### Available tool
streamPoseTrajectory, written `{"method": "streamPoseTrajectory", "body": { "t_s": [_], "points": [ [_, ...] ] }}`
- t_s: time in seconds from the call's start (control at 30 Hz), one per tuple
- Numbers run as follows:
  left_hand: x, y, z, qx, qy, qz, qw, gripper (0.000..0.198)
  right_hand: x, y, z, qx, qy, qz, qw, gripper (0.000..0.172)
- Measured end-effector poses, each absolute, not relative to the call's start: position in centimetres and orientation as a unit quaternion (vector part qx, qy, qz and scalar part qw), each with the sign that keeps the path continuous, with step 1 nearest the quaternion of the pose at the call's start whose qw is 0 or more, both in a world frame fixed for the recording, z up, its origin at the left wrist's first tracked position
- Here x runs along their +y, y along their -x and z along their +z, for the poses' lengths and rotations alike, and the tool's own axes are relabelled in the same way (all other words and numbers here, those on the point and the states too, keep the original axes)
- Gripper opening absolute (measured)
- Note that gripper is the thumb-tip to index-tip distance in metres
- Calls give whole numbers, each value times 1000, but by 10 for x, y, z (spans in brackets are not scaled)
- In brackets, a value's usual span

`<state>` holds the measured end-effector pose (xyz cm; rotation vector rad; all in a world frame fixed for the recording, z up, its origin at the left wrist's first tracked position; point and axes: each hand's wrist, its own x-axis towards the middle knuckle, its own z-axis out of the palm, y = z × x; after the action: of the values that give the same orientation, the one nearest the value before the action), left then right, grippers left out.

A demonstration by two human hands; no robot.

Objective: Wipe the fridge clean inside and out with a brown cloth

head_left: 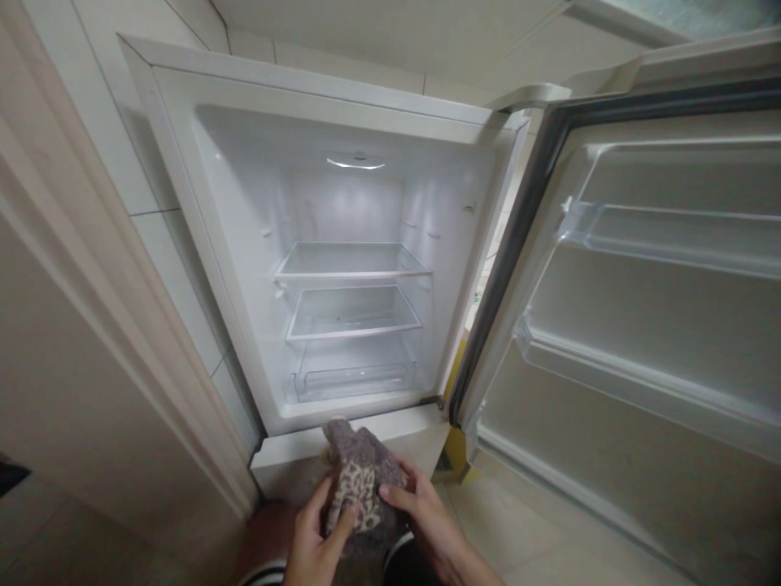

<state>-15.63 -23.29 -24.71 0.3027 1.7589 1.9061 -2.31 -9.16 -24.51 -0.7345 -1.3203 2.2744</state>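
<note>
Both my hands hold a bunched grey-brown cloth (359,472) with a spotted patch, low in the middle of the view. My left hand (314,541) grips its lower left side, thumb over the fabric. My right hand (424,517) pinches its right edge with curled fingers. The cloth sits just in front of the lower front edge of an open white fridge (351,407). Inside the fridge are two glass shelves (352,273) and a clear drawer (354,378), all bare.
The fridge door (640,325) stands swung open at the right, with clear door bins (671,236). A beige door frame (103,309) and tiled wall stand close on the left. A closed lower compartment (293,456) lies under the open one. Pale floor tiles show below.
</note>
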Motion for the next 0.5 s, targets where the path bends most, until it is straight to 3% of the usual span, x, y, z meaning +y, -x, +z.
{"method": "streamPoseTrajectory", "body": {
  "t_s": [0.13,0.2,0.27,0.4,0.5],
  "points": [
    [-236,159,-236,575,-18,763,295,79,-84,17,-220,-466,203,832,221,102],
    [-238,162,-236,546,21,780,305,91,-78,15,-210,-475,187,829,229,105],
    [-240,168,-242,567,16,774,282,95,-73,15,-206,-506,192,803,248,95],
    [-245,182,-260,672,-115,723,117,87,-67,21,-215,-635,241,678,281,52],
    [-252,187,-266,732,-259,631,11,59,-69,24,-229,-728,232,600,234,59]
  ]
}}
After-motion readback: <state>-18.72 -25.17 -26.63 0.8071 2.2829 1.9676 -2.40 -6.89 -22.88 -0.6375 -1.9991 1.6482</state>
